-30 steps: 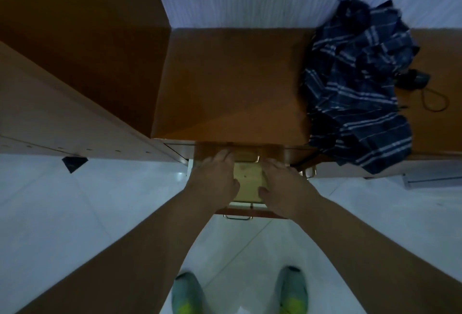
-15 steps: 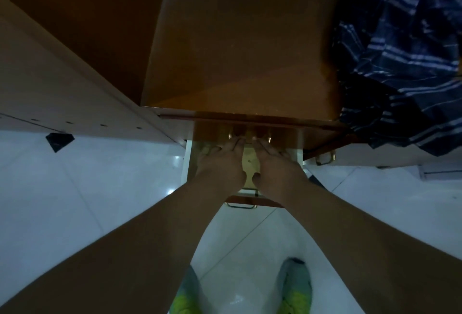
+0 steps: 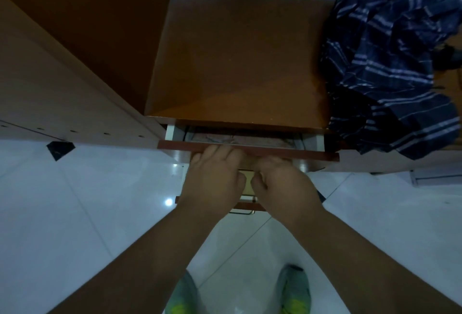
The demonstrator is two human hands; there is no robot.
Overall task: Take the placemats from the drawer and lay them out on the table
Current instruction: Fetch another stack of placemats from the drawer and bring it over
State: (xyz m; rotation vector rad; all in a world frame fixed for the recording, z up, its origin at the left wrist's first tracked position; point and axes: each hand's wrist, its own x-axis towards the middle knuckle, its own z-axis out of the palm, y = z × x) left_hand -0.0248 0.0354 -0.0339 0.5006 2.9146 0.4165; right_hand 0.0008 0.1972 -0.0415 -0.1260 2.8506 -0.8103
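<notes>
Both hands are low in the middle of the frame, down in the lower drawer (image 3: 246,205). The left hand (image 3: 212,183) and right hand (image 3: 282,186) curl onto a pale flat thing, likely the placemats (image 3: 248,183), but I cannot tell if either grip has closed on it. It looks thin, light and bendy, so hold both side edges. The upper drawer (image 3: 247,152) sticks out just above the knuckles, so lift slowly. The desk (image 3: 237,63) is bare in the middle; a striped cloth (image 3: 390,58) fills its right side.
</notes>
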